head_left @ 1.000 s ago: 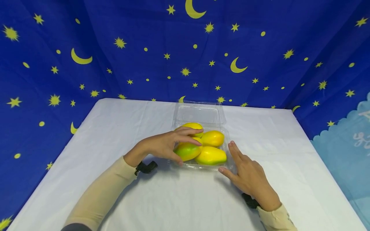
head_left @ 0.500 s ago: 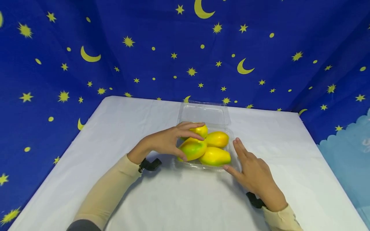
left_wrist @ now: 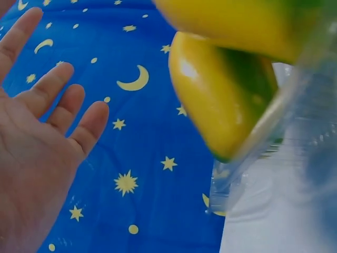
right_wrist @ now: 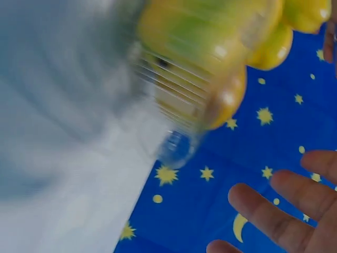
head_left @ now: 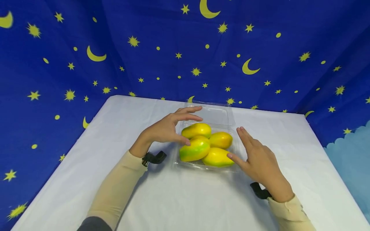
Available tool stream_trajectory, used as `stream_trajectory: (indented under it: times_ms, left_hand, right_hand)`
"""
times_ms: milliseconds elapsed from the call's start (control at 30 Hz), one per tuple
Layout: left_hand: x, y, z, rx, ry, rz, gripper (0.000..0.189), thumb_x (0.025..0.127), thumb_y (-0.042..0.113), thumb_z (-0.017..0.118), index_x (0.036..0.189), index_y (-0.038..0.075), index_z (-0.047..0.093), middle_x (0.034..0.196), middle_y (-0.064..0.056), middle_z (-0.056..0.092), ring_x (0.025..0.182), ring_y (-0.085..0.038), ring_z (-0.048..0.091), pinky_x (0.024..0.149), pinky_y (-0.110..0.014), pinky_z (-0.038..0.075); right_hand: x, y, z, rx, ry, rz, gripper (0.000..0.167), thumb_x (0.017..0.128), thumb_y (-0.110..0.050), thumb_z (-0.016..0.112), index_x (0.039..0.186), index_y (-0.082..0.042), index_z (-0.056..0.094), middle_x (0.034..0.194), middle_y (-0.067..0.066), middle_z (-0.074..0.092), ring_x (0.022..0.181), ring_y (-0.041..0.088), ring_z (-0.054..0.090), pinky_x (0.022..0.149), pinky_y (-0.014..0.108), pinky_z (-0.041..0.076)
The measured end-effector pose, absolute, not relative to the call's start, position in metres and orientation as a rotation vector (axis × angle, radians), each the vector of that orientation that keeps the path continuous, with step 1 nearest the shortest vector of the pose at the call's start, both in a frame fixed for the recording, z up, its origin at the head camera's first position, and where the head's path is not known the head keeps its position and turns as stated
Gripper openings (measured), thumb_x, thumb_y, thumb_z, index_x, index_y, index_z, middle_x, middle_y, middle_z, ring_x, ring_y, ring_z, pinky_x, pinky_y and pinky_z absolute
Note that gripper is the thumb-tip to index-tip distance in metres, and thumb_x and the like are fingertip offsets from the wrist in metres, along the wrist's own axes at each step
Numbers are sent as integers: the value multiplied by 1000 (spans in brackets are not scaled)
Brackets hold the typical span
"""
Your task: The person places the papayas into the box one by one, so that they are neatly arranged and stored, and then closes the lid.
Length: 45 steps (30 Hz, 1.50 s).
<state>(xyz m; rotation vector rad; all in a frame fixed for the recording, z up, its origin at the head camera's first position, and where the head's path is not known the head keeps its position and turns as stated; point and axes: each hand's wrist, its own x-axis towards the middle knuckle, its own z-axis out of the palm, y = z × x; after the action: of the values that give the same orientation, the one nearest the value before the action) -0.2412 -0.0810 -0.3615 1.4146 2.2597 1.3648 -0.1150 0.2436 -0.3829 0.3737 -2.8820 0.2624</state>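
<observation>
Several yellow mangoes lie in a clear plastic clamshell box (head_left: 189, 165), its lid (head_left: 218, 114) folded back flat. The greenest mango (head_left: 195, 149) sits front left, leaning against its neighbours. Behind it lies another mango (head_left: 196, 130); to the right are a rear mango (head_left: 221, 140) and a front mango (head_left: 216, 158). My left hand (head_left: 166, 128) hovers at the box's left side, fingers spread and holding nothing, its thumb overlapping the greenest mango in the head view. My right hand (head_left: 261, 160) is raised by the right wall, fingers extended, thumb tip over the front mango's end.
A white cloth covers the table (head_left: 190, 202). A dark blue curtain (head_left: 162, 29) with yellow stars and moons hangs behind and along the sides. Light blue fabric (head_left: 351, 163) shows at the far right. Black wrist mounts (head_left: 154, 158) sit under both wrists.
My left hand has let go of the greenest mango and lifted up and away toward the back. My right hand has risen slightly from the box's side. The head view has shifted a little.
</observation>
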Motion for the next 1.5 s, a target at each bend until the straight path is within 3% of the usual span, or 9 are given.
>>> stream_trajectory:
  times_ms: [100, 200, 367, 533, 733, 967, 1200, 1367, 1500]
  left_hand:
    - [-244, -83, -359, 1361, 2269, 1433, 72, 77, 14, 87, 142, 24, 57, 163, 15, 29, 146, -11, 33, 115, -52, 36]
    - [-247, -85, -357, 1345, 2270, 1503, 72, 78, 10, 86, 143, 19, 56, 163, 11, 30, 145, -13, 36, 113, -51, 38]
    - [-253, -84, -361, 1335, 2276, 1576, 72, 79, 9, 85, 144, 17, 55, 164, 6, 30, 144, -18, 38, 113, -52, 37]
    - [-261, -82, -365, 1289, 2353, 1577, 70, 81, 14, 85, 143, 23, 56, 163, 7, 33, 143, -15, 40, 110, -48, 40]
    - [-273, -81, -373, 1191, 2379, 1635, 71, 79, 10, 85, 143, 20, 55, 160, 9, 38, 147, -11, 34, 109, -47, 43]
    - [-286, -81, -393, 1027, 2369, 1736, 74, 81, 7, 83, 147, 16, 50, 157, -1, 43, 142, -23, 40, 109, -51, 42]
    - [-295, -87, -409, 887, 2422, 1708, 70, 84, 16, 82, 147, 21, 51, 154, 3, 47, 138, -25, 41, 109, -49, 44]
    - [-304, -91, -422, 842, 2413, 1687, 69, 84, 19, 83, 146, 23, 52, 153, 2, 47, 140, -35, 40, 110, -51, 43]
    - [-307, -93, -431, 803, 2406, 1672, 69, 84, 21, 83, 145, 25, 52, 153, 2, 47, 141, -35, 40, 111, -50, 43]
  right_hand:
    - [-121, 243, -376, 351, -2864, 326, 86, 93, -62, 59, 159, -16, 28, 154, 17, 47, 106, 41, 66, 82, 60, 56]
    - [-127, 243, -368, 323, -2868, 388, 84, 94, -61, 58, 159, -17, 29, 153, 18, 48, 123, 45, 58, 90, 65, 52]
    - [-138, 243, -359, 287, -2893, 470, 81, 96, -62, 54, 160, -19, 28, 155, 20, 44, 133, 47, 49, 99, 68, 44]
    - [-150, 246, -354, 307, -2863, 548, 76, 98, -57, 54, 159, -18, 30, 150, 24, 49, 128, 48, 52, 99, 70, 43]
    - [-165, 257, -359, 367, -2859, 724, 70, 101, -50, 54, 158, -17, 31, 152, 23, 46, 129, 46, 52, 98, 68, 43]
    - [-179, 272, -378, 381, -2827, 975, 59, 105, -40, 50, 158, -20, 33, 159, 17, 39, 137, 41, 47, 102, 62, 44]
    - [-192, 280, -405, 368, -2867, 1143, 57, 107, -39, 44, 159, -20, 30, 164, 14, 30, 141, 42, 42, 106, 65, 40]
    - [-198, 285, -416, 306, -2914, 1293, 56, 109, -38, 38, 160, -22, 25, 164, 15, 27, 143, 42, 40, 108, 67, 37]
    - [-202, 288, -424, 292, -2937, 1335, 57, 109, -35, 37, 161, -18, 22, 165, 17, 26, 143, 44, 39, 109, 67, 37]
